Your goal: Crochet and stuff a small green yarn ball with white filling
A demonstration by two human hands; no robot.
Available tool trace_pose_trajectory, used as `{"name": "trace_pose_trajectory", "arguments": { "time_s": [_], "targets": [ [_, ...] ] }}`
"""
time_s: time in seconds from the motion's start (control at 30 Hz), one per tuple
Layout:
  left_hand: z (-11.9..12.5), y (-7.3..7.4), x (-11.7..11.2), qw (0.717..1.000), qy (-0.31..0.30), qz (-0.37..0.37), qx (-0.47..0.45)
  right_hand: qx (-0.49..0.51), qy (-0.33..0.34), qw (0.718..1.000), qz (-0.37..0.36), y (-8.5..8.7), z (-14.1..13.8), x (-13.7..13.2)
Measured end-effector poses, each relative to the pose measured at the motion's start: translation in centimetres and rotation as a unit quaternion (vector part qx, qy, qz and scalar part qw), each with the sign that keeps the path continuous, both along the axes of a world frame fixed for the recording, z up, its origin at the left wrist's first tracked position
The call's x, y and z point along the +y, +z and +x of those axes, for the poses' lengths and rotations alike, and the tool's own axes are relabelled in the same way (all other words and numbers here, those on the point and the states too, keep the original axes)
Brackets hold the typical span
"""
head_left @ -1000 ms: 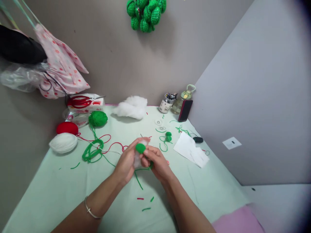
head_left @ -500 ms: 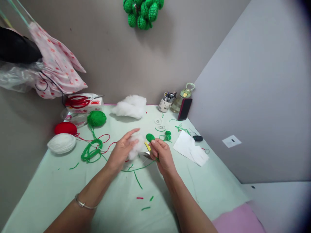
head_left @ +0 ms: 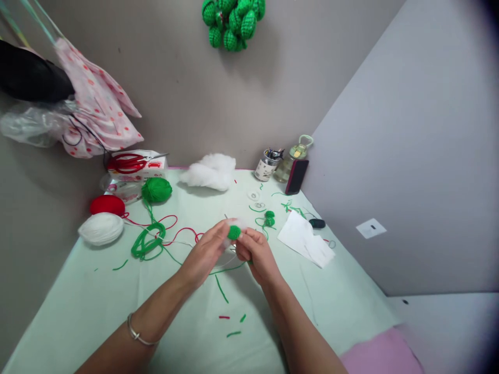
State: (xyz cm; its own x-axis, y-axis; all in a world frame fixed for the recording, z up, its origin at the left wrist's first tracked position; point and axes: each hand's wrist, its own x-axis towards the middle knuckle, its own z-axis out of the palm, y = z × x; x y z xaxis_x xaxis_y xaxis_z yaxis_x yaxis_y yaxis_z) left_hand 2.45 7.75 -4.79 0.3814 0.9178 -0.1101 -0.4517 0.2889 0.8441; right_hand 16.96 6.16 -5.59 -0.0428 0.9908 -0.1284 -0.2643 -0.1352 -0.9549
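Close together over the middle of the table are my left hand (head_left: 208, 249) and my right hand (head_left: 257, 249). A small green crocheted piece (head_left: 234, 232) is pinched in my right fingers. White stuffing (head_left: 240, 223) shows behind it, gripped by my left hand and partly hidden by the green piece. The scissors below my right hand are mostly covered. Green yarn (head_left: 228, 269) runs under both hands to a loose coil (head_left: 146, 244) on the left. Two small green crocheted pieces (head_left: 269, 218) lie just beyond my right hand.
At the left sit green (head_left: 156, 190), red (head_left: 107, 205) and white yarn balls (head_left: 101, 228), with red-handled scissors (head_left: 128, 162) on a box. A stuffing heap (head_left: 210, 172), pen tin (head_left: 266, 167), bottle (head_left: 286, 165) and phone (head_left: 297, 176) line the back. Paper (head_left: 306, 239) lies right.
My left hand has moved right with the stuffing, up to the green crocheted piece. My right hand has shifted slightly left and down, so the two hands now nearly touch.
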Motion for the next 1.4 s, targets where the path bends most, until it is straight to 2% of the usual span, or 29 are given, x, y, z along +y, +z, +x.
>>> {"name": "trace_pose_trajectory", "arguments": {
  "time_s": [0.1,0.23,0.37,0.43,0.47,0.53,0.6,0.63,0.77,0.87,1.07,1.23,1.4],
  "targets": [
    [-1.3,0.3,0.9,0.994,-0.037,0.043,0.094,-0.003,-0.011,1.000,0.001,0.2,0.3,0.0],
    [-2.6,0.2,2.1,0.987,-0.064,0.053,0.141,-0.031,-0.035,0.999,0.010,0.3,0.5,-0.1],
    [-3.8,0.4,3.0,0.991,0.018,0.035,0.127,-0.096,-0.095,0.990,0.030,0.2,0.7,0.1],
    [-4.2,0.6,3.1,0.995,0.036,0.022,0.094,-0.141,-0.126,0.981,0.043,0.1,0.7,0.1],
    [-4.3,0.7,3.1,0.996,0.023,0.018,0.078,-0.166,-0.138,0.975,0.051,0.0,0.6,0.1],
    [-4.1,1.0,2.8,0.996,-0.045,0.019,0.069,-0.213,-0.150,0.963,0.071,-0.2,0.5,0.0],
    [-3.5,1.1,2.4,0.990,-0.106,0.034,0.091,-0.257,-0.145,0.951,0.096,-0.5,0.3,-0.2],
    [-3.2,1.1,2.2,0.986,-0.117,0.043,0.110,-0.277,-0.138,0.944,0.110,-0.7,0.3,-0.3],
    [-2.1,0.8,1.8,0.977,-0.062,0.077,0.187,-0.345,-0.104,0.918,0.166,-1.3,0.0,-0.4],
    [-1.9,0.5,1.8,0.973,-0.024,0.086,0.211,-0.383,-0.084,0.898,0.201,-1.2,-0.1,-0.5],
    [-1.9,0.6,1.8,0.975,-0.027,0.090,0.203,-0.439,-0.064,0.866,0.229,-1.0,0.6,-0.4],
    [-1.7,0.7,1.5,0.968,0.001,0.109,0.228,-0.439,-0.036,0.868,0.229,-1.1,0.9,-0.4],
    [-1.9,0.6,1.6,0.955,0.029,0.131,0.266,-0.416,-0.022,0.884,0.213,-0.4,0.8,-0.6]
  ]
}}
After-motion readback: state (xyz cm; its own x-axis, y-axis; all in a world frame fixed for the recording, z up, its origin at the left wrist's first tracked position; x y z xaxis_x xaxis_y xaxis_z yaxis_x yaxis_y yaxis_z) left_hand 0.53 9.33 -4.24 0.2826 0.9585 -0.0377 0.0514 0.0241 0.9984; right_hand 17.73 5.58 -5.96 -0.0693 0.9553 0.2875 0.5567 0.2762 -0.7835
